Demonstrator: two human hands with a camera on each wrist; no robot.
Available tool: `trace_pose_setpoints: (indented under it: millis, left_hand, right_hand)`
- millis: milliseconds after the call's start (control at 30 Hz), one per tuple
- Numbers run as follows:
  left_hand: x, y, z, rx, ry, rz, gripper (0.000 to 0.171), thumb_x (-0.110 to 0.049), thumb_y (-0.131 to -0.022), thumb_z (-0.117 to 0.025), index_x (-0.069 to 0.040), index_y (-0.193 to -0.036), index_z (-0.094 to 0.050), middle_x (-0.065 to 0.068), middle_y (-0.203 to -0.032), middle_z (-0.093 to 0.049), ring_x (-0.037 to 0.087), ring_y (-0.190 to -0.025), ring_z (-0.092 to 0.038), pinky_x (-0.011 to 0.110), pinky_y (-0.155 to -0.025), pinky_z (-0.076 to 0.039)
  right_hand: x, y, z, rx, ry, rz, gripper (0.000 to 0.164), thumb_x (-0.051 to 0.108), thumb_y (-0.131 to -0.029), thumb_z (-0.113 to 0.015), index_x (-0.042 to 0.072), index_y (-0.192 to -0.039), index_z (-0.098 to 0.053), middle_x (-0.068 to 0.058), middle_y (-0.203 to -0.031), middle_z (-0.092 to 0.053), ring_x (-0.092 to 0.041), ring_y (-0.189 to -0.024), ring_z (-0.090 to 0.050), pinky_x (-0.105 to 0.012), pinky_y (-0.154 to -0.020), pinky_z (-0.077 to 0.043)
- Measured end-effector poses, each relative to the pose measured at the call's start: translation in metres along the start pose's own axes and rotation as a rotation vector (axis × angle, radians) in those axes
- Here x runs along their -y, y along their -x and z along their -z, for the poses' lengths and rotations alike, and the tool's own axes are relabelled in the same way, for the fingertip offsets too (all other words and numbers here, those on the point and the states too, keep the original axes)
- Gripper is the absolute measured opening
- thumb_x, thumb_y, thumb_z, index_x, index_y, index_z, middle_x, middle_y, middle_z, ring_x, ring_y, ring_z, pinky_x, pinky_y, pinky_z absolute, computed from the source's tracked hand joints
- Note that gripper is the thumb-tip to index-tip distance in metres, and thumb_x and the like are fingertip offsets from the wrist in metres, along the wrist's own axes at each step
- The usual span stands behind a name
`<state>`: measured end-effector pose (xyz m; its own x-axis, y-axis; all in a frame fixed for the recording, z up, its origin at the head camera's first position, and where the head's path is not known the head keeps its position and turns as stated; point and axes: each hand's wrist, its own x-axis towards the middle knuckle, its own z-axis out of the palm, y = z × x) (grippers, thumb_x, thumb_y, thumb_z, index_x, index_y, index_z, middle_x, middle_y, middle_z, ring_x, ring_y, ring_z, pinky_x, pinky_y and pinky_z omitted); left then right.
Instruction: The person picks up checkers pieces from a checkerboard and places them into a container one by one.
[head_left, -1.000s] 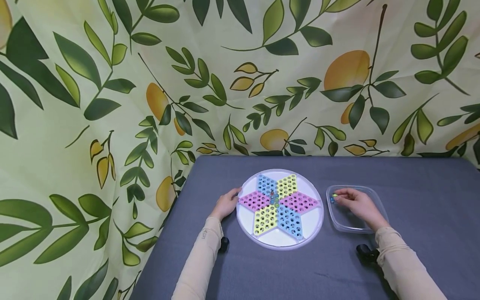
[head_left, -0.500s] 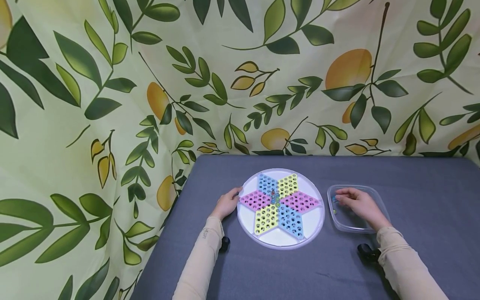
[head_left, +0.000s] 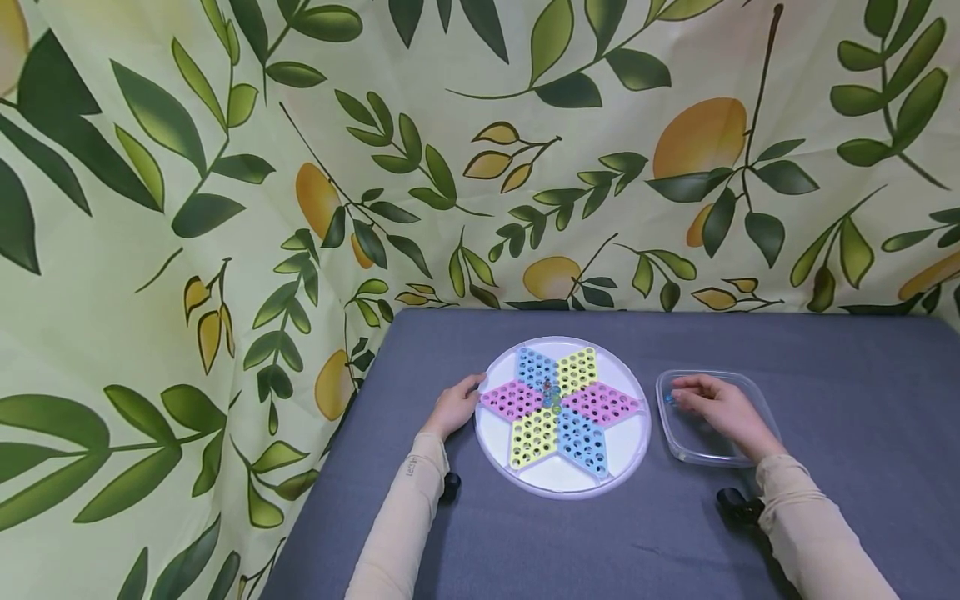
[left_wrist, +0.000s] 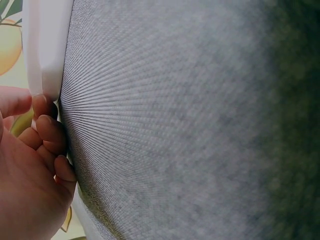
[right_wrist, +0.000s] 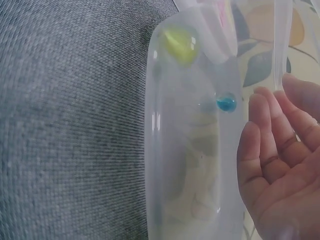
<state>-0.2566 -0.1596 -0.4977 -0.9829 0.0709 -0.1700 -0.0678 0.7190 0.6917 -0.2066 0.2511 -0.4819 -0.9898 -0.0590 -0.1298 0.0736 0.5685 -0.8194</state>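
A round white Chinese checkers board (head_left: pixel 491 444) with a blue, yellow and pink star lies on the table. Several marbles (head_left: pixel 551 396) sit at its centre. My left hand (head_left: pixel 452 408) grips the board's left rim, thumb above and fingers curled beneath in the left wrist view. Right of the board stands a clear plastic container (head_left: pixel 693 460). Over it, my right hand (head_left: pixel 716 410) has loosely bent fingers with nothing visible between them. In the right wrist view, a blue marble (right_wrist: pixel 226 102) lies near those fingertips and a blurred yellow-green marble (right_wrist: pixel 181 45) farther off, inside the container.
A grey cloth (head_left: pixel 525 550) covers the table. Behind it and along the left hangs a leaf-and-fruit patterned backdrop (head_left: pixel 420 192). A dark wrist-camera mount (head_left: pixel 738 506) sits under the right wrist.
The yellow-green marble at my right fingertips has come free and moved down into the container, and is no longer visible in the head view. My left hand stays on the rim.
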Motion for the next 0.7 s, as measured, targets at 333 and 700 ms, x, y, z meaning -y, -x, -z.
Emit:
trace_pose_setpoints:
  millis: [333,700]
  left_hand:
    - [0.002,-0.002,-0.002,0.007,0.003,0.027,0.040,-0.024,-0.097,-0.043,-0.028,-0.136,-0.049,0.003,-0.142,-0.048,0.026,-0.135,-0.040,0.047,-0.109,-0.031]
    - [0.003,-0.002,-0.001,0.009,-0.012,0.014,0.040,-0.023,-0.096,-0.044,-0.027,-0.135,-0.050,0.004,-0.142,-0.048,0.027,-0.134,-0.041,0.048,-0.108,-0.033]
  right_hand:
    - [0.000,0.002,0.004,0.011,-0.021,0.007,0.050,0.038,-0.094,-0.051,0.000,-0.127,-0.051,-0.015,-0.113,-0.062,0.008,-0.081,-0.054,-0.024,-0.071,-0.048]
    - [0.009,0.007,0.005,0.021,-0.030,0.036,0.054,0.044,-0.093,-0.050,0.004,-0.129,-0.050,-0.017,-0.119,-0.059,0.006,-0.086,-0.057,-0.028,-0.079,-0.050]
